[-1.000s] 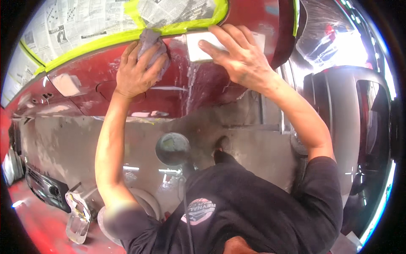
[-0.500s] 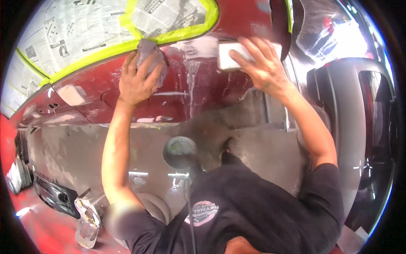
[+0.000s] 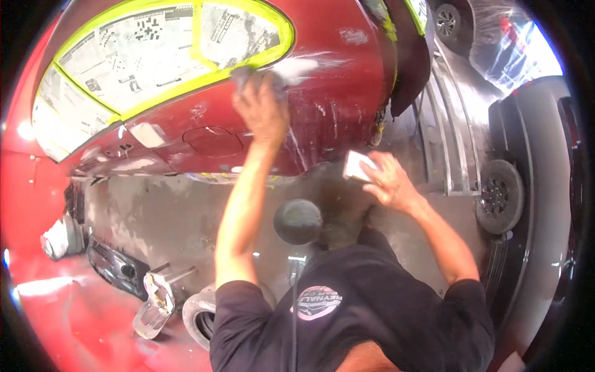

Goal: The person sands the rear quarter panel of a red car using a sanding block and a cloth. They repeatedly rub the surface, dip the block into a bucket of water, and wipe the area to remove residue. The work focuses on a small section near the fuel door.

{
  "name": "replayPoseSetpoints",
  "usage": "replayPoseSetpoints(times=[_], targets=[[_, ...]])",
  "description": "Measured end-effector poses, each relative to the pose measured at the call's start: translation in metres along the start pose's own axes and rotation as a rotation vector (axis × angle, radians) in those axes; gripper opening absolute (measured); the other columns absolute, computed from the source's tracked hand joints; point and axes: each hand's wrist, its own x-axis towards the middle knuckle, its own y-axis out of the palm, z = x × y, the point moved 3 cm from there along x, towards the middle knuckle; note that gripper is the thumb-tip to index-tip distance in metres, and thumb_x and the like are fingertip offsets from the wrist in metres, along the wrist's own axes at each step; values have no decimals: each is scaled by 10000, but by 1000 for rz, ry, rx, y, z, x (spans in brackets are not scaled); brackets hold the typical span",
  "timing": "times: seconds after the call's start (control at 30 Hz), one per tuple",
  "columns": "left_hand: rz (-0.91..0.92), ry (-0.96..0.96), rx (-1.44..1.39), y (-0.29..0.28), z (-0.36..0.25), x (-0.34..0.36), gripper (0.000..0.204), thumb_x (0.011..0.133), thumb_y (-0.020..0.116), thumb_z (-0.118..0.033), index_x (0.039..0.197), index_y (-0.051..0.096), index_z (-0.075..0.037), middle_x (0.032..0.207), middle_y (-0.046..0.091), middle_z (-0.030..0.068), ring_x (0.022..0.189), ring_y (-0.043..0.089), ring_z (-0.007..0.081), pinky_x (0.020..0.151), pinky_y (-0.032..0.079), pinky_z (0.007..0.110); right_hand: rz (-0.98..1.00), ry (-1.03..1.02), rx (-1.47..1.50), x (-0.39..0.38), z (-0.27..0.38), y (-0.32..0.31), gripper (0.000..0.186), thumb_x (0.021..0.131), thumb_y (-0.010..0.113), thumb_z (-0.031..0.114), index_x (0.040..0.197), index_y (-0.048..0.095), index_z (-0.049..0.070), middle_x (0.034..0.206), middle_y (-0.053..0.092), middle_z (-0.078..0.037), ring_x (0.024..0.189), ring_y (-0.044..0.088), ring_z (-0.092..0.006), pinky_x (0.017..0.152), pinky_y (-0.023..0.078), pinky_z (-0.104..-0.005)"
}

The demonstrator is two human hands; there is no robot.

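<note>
**Gray cloth (image 3: 242, 74) in your left hand (image 3: 263, 111), white block (image 3: 356, 165) in your right hand (image 3: 390, 181)**

Your left hand holds the cloth against the red car (image 3: 211, 118). Your right hand grips the block between thumb and fingers, away from the car.

A round dark tub (image 3: 297, 221) sits below and between your hands. To the right of your right hand are metal bars (image 3: 462, 193), then a wheel (image 3: 500, 195), then a big gray car part (image 3: 548, 186). Down and left of your left hand are a black plastic part (image 3: 114, 265) and, nearer you, a tire (image 3: 191, 316).

Newspaper (image 3: 133, 53) and bright yellow tape (image 3: 176, 93) cover the window up and left of your left hand. A pale patch (image 3: 300, 69) shows just right of that hand, and white streaks run down below it. The floor (image 3: 186, 211) is gray-brown and blotchy.
</note>
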Motion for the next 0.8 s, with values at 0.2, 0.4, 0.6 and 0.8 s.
replayPoseSetpoints(times=[0.2,0.4,0.6,0.8], targets=[[-15,-91,-49,41,-135,31,640,807,777,-107,1409,568,-40,1456,501,253,1401,451,428,1206,301,624,174,194,390,-58,-24,43,606,875,804,266,1437,660,89,1442,563,-253,1316,541,-439,1125,469,-512],[26,91,-17,59,-167,53,749,783,798,-119,1480,529,-65,1487,504,208,1427,439,401,1224,297,644,271,62,441,-46,-60,31,592,876,805,265,1429,672,101,1457,568,-235,1338,536,-428,1135,460,-502],[-8,-279,205,12,-90,22,636,874,729,-103,1477,539,-33,1457,563,188,1409,455,387,1181,315,531,335,25,517,-58,-109,13,591,887,792,277,1436,671,95,1457,571,-230,1342,538,-421,1136,453,-501],[-87,-550,316,-27,-26,12,389,973,706,-167,1300,628,30,1339,606,231,1314,516,429,1114,395,521,401,113,635,-94,-139,13,594,887,793,287,1430,677,73,1457,574,-226,1344,541,-412,1143,450,-490]])
